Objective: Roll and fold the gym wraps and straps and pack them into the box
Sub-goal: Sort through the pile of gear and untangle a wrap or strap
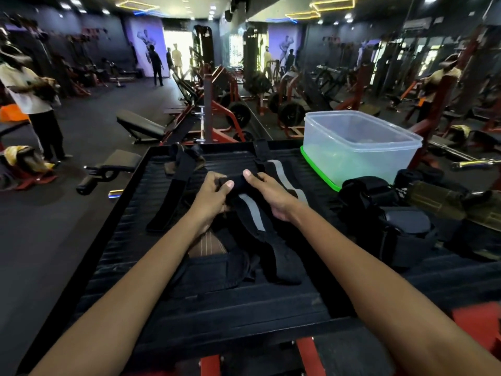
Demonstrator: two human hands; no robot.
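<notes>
Between the two hands, above the middle of the black ribbed tabletop, a black wrap with a grey stripe is being held, its upper end bunched into a small roll. The left hand is gripping that rolled end with curled fingers and the thumb on top; the right hand is pinching it from the other side, thumb raised. The wrap's loose tail is trailing down toward the near edge. A plain black strap is lying to the left. A clear plastic box is standing on a green lid at the far right, with more dark gear piled beside it.
</notes>
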